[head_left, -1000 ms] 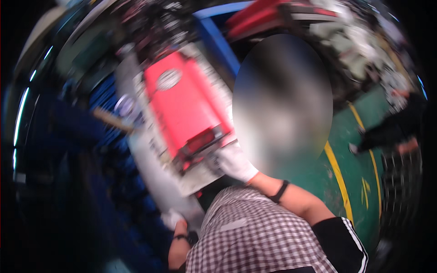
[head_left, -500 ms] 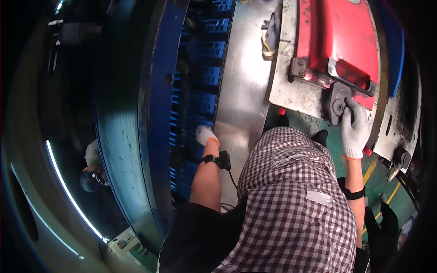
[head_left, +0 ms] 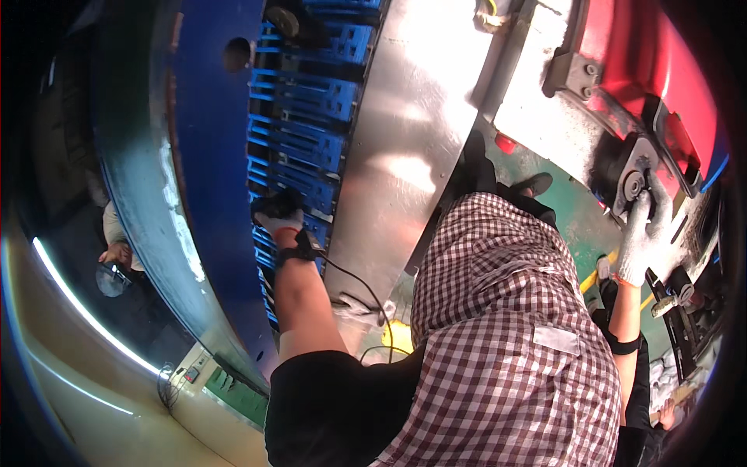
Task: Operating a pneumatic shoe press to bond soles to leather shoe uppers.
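My left hand, in a white glove partly in shadow, reaches in among the blue slats of a machine bed. A dark lump covers its fingers, which look closed round it; its kind cannot be made out. To the right, my gloved right hand grips the lower right side of a dark grey oblong part with a round boss. That part stands at the edge of a pale plate, just below a black-framed recess in a red panel.
A shiny metal ledge runs between the blue slats and the pale plate. Farther left is a blue machine wall, with another person beyond it. A cable trails from my left wrist.
My view has shifted, bringing the slats closer. My left hand has gone deeper among them and now has a dark thing at its fingers. My right hand stays on the grey part.
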Demonstrator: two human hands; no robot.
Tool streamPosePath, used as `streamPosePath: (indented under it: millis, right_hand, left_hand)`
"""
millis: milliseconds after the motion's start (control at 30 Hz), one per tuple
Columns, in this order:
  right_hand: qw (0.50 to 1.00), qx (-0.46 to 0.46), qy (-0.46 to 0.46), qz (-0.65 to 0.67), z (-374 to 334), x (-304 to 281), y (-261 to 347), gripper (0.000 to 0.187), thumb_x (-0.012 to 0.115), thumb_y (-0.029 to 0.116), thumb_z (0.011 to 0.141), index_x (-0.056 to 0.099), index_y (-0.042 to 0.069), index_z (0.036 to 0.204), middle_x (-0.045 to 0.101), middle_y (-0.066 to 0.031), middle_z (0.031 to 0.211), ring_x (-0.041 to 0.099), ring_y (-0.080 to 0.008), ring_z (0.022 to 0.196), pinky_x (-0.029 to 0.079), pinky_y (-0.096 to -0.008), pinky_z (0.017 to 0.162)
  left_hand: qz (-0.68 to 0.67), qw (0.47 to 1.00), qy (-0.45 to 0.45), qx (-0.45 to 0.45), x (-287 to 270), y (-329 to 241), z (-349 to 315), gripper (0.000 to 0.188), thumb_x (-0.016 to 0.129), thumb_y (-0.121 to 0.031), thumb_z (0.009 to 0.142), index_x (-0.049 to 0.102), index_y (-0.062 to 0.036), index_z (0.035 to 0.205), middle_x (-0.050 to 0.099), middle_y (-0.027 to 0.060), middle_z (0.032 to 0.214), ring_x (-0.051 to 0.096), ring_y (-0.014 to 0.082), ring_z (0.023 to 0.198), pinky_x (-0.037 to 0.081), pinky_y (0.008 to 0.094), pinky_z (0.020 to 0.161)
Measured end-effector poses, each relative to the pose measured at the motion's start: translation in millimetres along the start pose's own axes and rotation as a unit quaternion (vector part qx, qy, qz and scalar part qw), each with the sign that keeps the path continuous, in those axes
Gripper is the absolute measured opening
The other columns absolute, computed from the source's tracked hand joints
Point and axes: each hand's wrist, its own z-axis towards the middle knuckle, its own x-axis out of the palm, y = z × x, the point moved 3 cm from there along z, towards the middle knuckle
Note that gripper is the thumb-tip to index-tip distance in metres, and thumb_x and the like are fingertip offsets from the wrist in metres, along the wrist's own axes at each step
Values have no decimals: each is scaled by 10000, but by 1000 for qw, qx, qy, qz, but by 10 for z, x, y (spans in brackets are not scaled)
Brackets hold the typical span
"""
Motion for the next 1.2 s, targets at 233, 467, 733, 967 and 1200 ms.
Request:
streamPosePath:
  millis: [233, 467, 733, 967, 1200]
  right_hand:
    - [996, 5, 30, -86, 85, -33, -49, 351, 525, 40, 1075, 619, -10, 1410, 677, -150, 1359, 646, -198, 1228, 507, -331, 1071]
    - [998, -21, 26, -60, 181, 10, 7, 318, 604, 92, 1024, 674, 14, 1325, 686, -166, 1255, 669, -253, 1161, 523, -378, 1018]
    - [988, -115, 71, -80, 69, -129, -46, 392, 649, 196, 950, 671, 108, 1331, 664, -177, 1241, 607, -393, 1182, 457, -524, 1055]
    - [927, -136, 279, 210, 66, -817, 734, 747, 748, 272, 877, 489, 24, 1532, 598, -227, 1356, 591, -390, 1266, 455, -477, 1105]
    - [881, 46, 156, 445, 111, -1701, 54, 981, 739, 228, 832, 262, -29, 1650, 282, -207, 1712, 290, -301, 1578, 214, -414, 1297]
  left_hand:
    - [225, 955, -69, -183, -190, -640, 268, 451, 456, -527, 1020, 759, -214, 1134, 786, 42, 1150, 688, 322, 1180, 461, 604, 1028]
    - [424, 882, 50, 198, -446, -507, -524, 436, 645, -386, 991, 683, -48, 1265, 731, 115, 1266, 679, 294, 1186, 545, 494, 1018]
    - [61, 975, 209, -48, 790, 579, -2379, 704, 777, -253, 831, 555, -4, 1451, 617, 179, 1450, 611, 340, 1306, 500, 554, 1129]
    - [121, 821, 533, -165, 2348, 1092, -4248, 976, 833, -223, 704, 430, -6, 1566, 531, 182, 1546, 549, 362, 1391, 429, 499, 1218]
    - [588, 436, 660, 170, 3873, 2069, -6116, 746, 838, -322, 872, 497, 60, 1415, 682, 123, 1221, 634, 239, 1104, 518, 386, 987]
